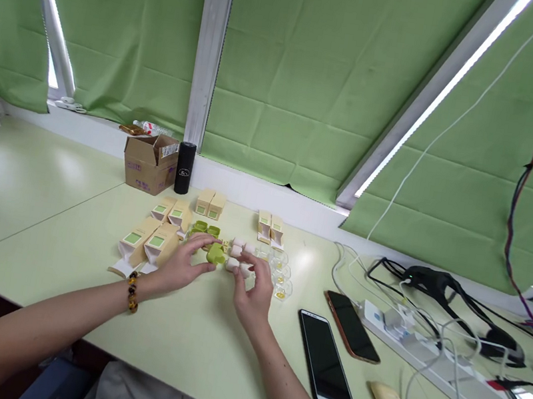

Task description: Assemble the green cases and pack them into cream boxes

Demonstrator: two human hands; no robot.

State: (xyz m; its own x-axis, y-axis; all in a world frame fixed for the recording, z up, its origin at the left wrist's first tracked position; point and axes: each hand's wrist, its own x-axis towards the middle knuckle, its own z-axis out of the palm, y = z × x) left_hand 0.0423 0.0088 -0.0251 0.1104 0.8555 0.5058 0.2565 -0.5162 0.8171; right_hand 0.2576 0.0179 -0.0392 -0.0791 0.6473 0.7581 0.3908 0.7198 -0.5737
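My left hand (pixel 190 260) reaches in from the left with thumb and forefinger curled around a small rounded green piece (pixel 216 253). Opposite it, my right hand (pixel 255 291) has its thumb and forefinger bent close together beside small pale pink pieces (pixel 232 264); what lies between those fingertips is partly hidden. Behind my left fingers sit more green pieces (pixel 206 228), grouped together. To the right of my right hand stands a column of clear pieces with yellow bits inside (pixel 281 289). A beaded bracelet (pixel 132 291) circles my left wrist.
Small cream boxes with green labels (pixel 161 245) stand left of my hands; more boxes (pixel 210 204) stand behind. A cardboard carton (pixel 149 164) and black tumbler (pixel 184 168) are at the back. Right: two phones (pixel 327 364), a power strip (pixel 433 361) and tangled cables.
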